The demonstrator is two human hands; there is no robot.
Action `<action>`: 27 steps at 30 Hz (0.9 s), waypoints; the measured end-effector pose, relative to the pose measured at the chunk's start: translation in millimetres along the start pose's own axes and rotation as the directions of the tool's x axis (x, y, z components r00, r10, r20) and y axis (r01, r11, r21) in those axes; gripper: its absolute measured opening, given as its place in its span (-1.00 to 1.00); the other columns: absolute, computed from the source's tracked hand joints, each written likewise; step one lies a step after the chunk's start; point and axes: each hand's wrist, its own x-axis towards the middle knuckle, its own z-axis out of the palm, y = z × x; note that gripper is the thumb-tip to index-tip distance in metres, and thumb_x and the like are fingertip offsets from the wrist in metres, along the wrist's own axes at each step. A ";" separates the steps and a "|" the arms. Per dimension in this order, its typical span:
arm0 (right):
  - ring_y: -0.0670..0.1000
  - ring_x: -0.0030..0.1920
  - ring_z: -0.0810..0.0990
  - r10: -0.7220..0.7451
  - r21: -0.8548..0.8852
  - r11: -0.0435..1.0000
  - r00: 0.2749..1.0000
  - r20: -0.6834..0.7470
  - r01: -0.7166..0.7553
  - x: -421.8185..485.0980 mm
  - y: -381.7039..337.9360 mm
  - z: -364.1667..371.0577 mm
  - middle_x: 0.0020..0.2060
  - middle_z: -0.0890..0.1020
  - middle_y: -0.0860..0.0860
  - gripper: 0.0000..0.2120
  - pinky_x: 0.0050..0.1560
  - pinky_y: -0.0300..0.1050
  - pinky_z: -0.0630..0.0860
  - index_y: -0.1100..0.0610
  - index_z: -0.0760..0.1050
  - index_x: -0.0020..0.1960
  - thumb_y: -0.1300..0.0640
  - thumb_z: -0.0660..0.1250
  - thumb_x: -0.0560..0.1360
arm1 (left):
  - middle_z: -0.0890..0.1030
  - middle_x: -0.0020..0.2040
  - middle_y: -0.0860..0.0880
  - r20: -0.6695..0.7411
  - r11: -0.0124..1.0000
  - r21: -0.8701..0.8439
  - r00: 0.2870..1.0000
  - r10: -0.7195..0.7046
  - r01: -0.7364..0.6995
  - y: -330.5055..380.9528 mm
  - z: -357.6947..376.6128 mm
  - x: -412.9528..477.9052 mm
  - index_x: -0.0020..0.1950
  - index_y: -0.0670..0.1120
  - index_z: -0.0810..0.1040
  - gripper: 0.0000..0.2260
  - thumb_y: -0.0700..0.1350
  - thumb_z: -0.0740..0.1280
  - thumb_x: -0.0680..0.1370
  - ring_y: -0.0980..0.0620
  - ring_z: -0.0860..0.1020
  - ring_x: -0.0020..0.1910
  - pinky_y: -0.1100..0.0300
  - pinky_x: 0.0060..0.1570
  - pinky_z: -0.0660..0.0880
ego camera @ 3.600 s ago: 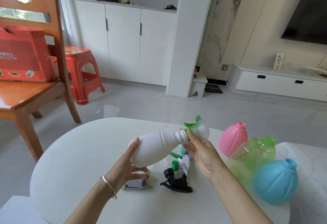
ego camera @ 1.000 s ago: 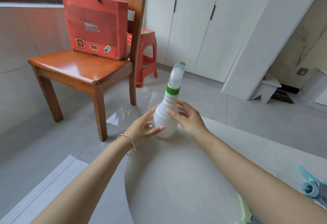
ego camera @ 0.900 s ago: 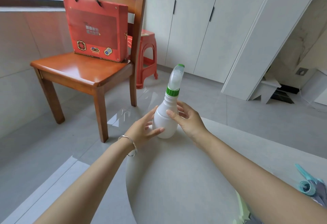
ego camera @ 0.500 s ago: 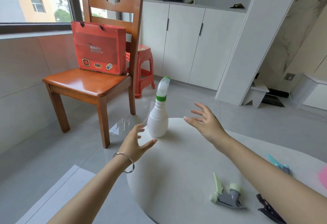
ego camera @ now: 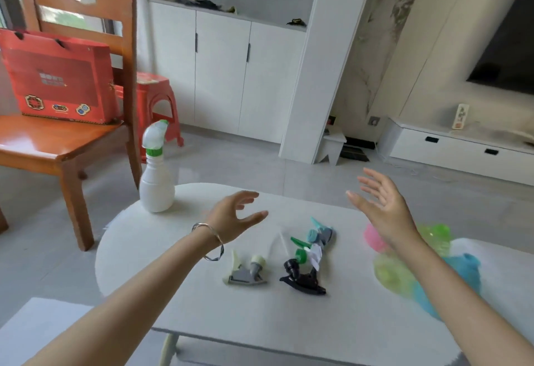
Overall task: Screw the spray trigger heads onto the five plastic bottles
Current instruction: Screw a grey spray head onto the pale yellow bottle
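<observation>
A white bottle (ego camera: 157, 186) with a green-collared spray head screwed on stands upright at the far left corner of the white table (ego camera: 332, 316). Loose trigger heads lie mid-table: a grey and cream one (ego camera: 245, 270), a black one (ego camera: 302, 280), a white and green one (ego camera: 307, 251) and a teal one (ego camera: 320, 232). A pink bottle (ego camera: 372, 238), a clear green bottle (ego camera: 404, 267) and a blue bottle (ego camera: 465, 276) sit blurred at the right, partly behind my right arm. My left hand (ego camera: 234, 216) hovers empty above the table. My right hand (ego camera: 381, 206) is raised with fingers spread, holding nothing.
A wooden chair (ego camera: 72, 134) with a red box (ego camera: 57, 76) on its seat stands left of the table, close to the white bottle. A red stool (ego camera: 156, 96) sits behind it. White cabinets and a low TV unit (ego camera: 462, 148) line the far wall.
Both hands have let go of the white bottle, which now stands alone at the left corner. The hands and the view have swung right towards the loose trigger heads and coloured bottles.
</observation>
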 end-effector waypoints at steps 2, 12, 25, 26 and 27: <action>-0.04 0.26 0.47 -0.021 -0.022 1.000 0.996 -0.084 0.019 -8.5 6.7 -33.9 0.26 0.51 0.03 -0.51 0.27 -0.13 0.34 -0.01 0.38 0.28 0.21 0.45 0.42 | 0.54 0.29 -0.05 0.042 1.000 0.001 0.999 0.024 -0.024 21.6 32.3 9.2 0.31 -0.04 0.46 -0.52 0.07 0.43 0.44 -0.04 0.51 0.26 0.07 0.26 0.45; -0.04 0.36 0.40 0.020 -0.102 0.994 0.978 -0.210 -0.042 -42.1 57.4 -119.2 0.33 0.44 -0.04 -0.43 0.41 -0.08 0.29 0.08 0.35 0.34 0.22 0.48 0.39 | 0.43 0.38 0.02 0.258 0.993 -0.106 0.963 0.080 -0.054 88.6 186.6 27.8 0.39 0.06 0.35 -0.40 0.11 0.46 0.40 0.03 0.47 0.27 0.22 0.17 0.39; -0.09 0.31 0.40 0.200 -0.049 0.976 0.963 -0.183 -0.212 -37.9 115.4 -99.3 0.30 0.48 -0.08 -0.50 0.29 -0.20 0.30 0.04 0.35 0.37 0.04 0.39 0.48 | 0.41 0.40 0.06 0.342 0.994 -0.104 0.938 0.055 -0.020 92.3 267.5 28.3 0.44 0.08 0.24 -0.30 0.09 0.48 0.39 0.03 0.47 0.23 0.27 0.07 0.35; -0.09 0.31 0.40 0.199 -0.054 0.976 0.962 -0.185 -0.212 -37.2 116.1 -98.4 0.30 0.48 -0.07 -0.50 0.28 -0.21 0.30 0.05 0.36 0.36 0.05 0.40 0.47 | 0.41 0.40 0.06 0.345 0.993 -0.119 0.937 0.053 -0.013 91.8 268.3 29.4 0.44 0.07 0.24 -0.30 0.08 0.49 0.38 0.04 0.48 0.19 0.27 0.05 0.36; -0.09 0.30 0.41 0.198 -0.051 0.976 0.962 -0.188 -0.210 -36.9 116.5 -97.6 0.29 0.49 -0.07 -0.51 0.27 -0.24 0.30 0.04 0.37 0.35 0.06 0.41 0.46 | 0.41 0.39 0.05 0.346 0.991 -0.135 0.937 0.052 -0.005 91.7 268.9 30.5 0.44 0.07 0.25 -0.30 0.07 0.49 0.38 0.05 0.47 0.15 0.26 0.04 0.37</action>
